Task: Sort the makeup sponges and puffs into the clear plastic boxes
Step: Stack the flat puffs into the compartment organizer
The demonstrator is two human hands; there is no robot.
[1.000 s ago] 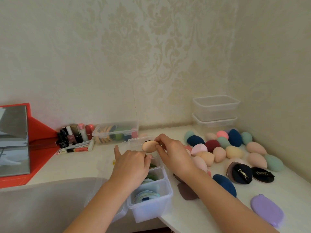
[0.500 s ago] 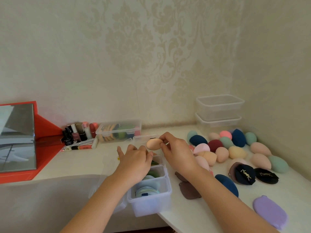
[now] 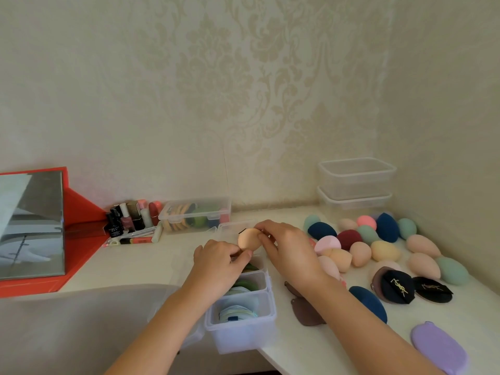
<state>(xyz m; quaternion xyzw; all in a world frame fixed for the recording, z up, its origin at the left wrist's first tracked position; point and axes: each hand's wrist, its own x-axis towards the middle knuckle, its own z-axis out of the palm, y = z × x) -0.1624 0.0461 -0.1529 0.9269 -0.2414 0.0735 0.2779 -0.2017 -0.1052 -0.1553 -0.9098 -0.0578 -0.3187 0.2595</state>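
One peach puff (image 3: 248, 239) — right grip (image 3: 290, 253) pinching it | left grip (image 3: 219, 263) unclear | two black puffs (image 3: 399, 286)

L grip (image 3: 217, 263), R grip (image 3: 290, 251): bare. L forearm (image 3: 162, 326), R forearm (image 3: 365, 326): bare to btm frame edge.

Your clear divided plastic box (image 3: 240, 331) sits at the table (image 3: 151, 263) edge. Right of it lie egg-shaped foam sponges (image 3: 384, 250), stacked clear tubs (image 3: 355, 182) behind.

left hand (image 3: 219, 262) curled, right hand (image 3: 290, 250) pinching
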